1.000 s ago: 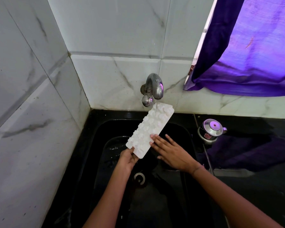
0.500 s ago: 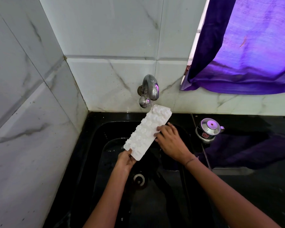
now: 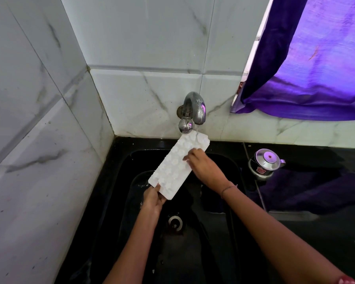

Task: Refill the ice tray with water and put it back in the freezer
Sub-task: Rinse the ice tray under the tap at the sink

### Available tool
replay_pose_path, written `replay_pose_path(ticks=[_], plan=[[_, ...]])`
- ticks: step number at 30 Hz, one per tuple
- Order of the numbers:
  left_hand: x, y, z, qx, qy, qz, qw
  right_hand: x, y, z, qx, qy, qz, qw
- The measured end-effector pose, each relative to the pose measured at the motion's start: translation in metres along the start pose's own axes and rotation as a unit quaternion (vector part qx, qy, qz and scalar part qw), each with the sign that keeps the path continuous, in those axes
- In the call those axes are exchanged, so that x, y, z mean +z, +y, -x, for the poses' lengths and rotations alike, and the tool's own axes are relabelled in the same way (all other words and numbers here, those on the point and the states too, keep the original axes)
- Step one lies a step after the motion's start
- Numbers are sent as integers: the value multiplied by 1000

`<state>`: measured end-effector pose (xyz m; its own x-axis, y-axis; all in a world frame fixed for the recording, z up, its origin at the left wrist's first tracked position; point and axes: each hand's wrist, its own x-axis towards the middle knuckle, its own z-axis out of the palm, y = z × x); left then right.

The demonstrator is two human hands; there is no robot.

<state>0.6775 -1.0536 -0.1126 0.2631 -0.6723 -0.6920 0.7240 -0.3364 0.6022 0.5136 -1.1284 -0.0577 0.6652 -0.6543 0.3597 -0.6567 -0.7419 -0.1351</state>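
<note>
I hold the ice tray (image 3: pixel 177 165) tilted over the sink (image 3: pixel 129 160), its far end under the tap (image 3: pixel 195 109). My left hand (image 3: pixel 153 198) is clamped on the near corner; my right hand (image 3: pixel 203 168) rests fingers on its right edge. Tilted like this, water may run off, and the wet corner could slip from my grip.

ice tray (image 3: pixel 177 163): tilted over black sink (image 3: pixel 230 160), far end under tap (image 3: pixel 194 108) | left hand (image 3: pixel 153 198): grips near end | right hand (image 3: pixel 204 168): on tray's right edge | steel pot (image 3: pixel 263 163): right of sink
</note>
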Motion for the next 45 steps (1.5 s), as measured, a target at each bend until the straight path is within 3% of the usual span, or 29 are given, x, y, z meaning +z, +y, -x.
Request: replay_pose_path(ticks=[7, 15, 20, 26, 37, 42, 45], plan=[[2, 0, -8, 16, -17, -24, 999, -18, 8, -33, 197, 5, -162, 967], [2, -1, -9, 40, -48, -63, 996, -12, -2, -35, 387, 49, -418, 820], [3, -2, -10, 53, -59, -81, 994, -14, 6, -33, 443, 36, -463, 767], [11, -5, -11, 62, -82, -92, 990, -21, 11, -32, 445, 4, -457, 770], [29, -6, -8, 62, -124, -110, 984, -37, 8, -36, 457, -43, -503, 733], [37, -8, -6, 56, -138, -118, 982, -49, 14, -31, 457, -13, -506, 732], [34, -6, -5, 59, -135, -122, 981, -55, 27, -23, 466, 33, -446, 763]])
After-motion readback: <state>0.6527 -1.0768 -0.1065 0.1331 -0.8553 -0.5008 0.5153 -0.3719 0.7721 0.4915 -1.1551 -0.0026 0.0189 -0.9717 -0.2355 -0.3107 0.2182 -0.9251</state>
